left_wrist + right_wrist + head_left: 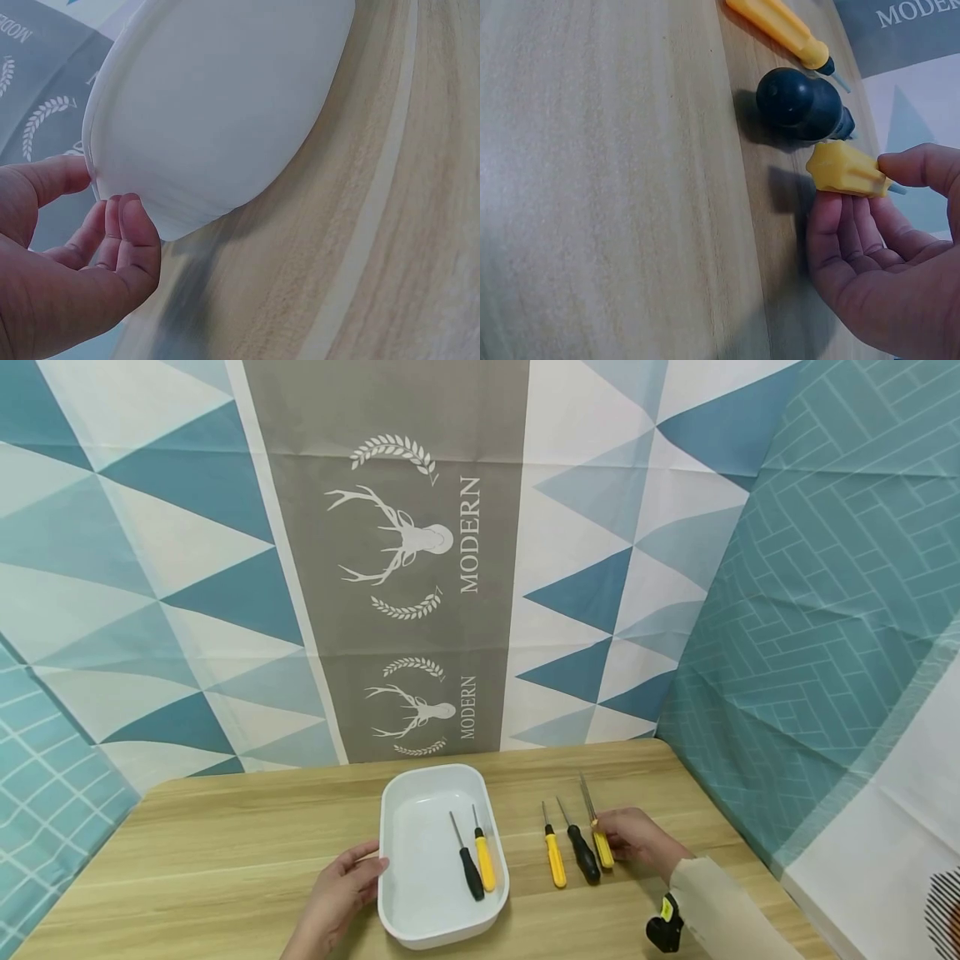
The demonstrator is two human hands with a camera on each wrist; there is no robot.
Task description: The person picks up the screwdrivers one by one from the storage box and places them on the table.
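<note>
A white tray stands on the table with a black-handled screwdriver and a yellow-handled screwdriver lying inside it. My left hand pinches the tray's left rim between thumb and fingers, as the left wrist view confirms. On the right, my right hand holds a yellow screwdriver by its handle, thumb on top and fingers beneath. Just left of it lie a thick black-handled screwdriver and another yellow screwdriver, both with shafts pointing to the back.
A black strap-like object with a yellow-green patch is at the right forearm by the sleeve. Patterned cloth hangs behind the wooden table and along both its sides.
</note>
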